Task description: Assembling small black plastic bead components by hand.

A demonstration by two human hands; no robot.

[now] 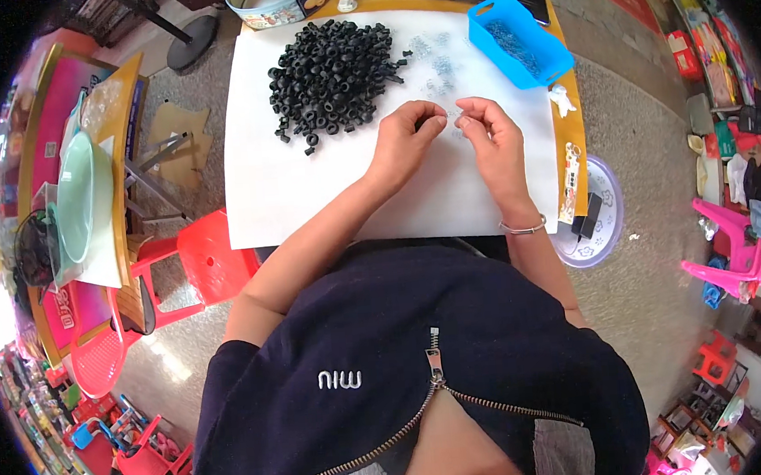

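Observation:
Over a white sheet (pixel 307 203) on the table, my left hand (pixel 411 138) and my right hand (pixel 496 141) face each other a small gap apart. Thumb and fingertips are pinched together on both, and anything between them is too small to make out. Up and to the left of my left hand lies a heap of small black ring-shaped parts (pixel 330 78). Tiny silvery pieces (pixel 440 74) are strewn just beyond my fingertips. A blue plastic basket (pixel 554 68) at the far right holds a tangle of fine metallic bits.
At the table's far edge stand a round tin (pixel 272 15) and a dark phone-like slab (pixel 536 1). A crumpled white tissue (pixel 560 99) lies near the basket. Lower right is a pale purple basin (pixel 611 221); a red stool (pixel 219 258) stands to the left.

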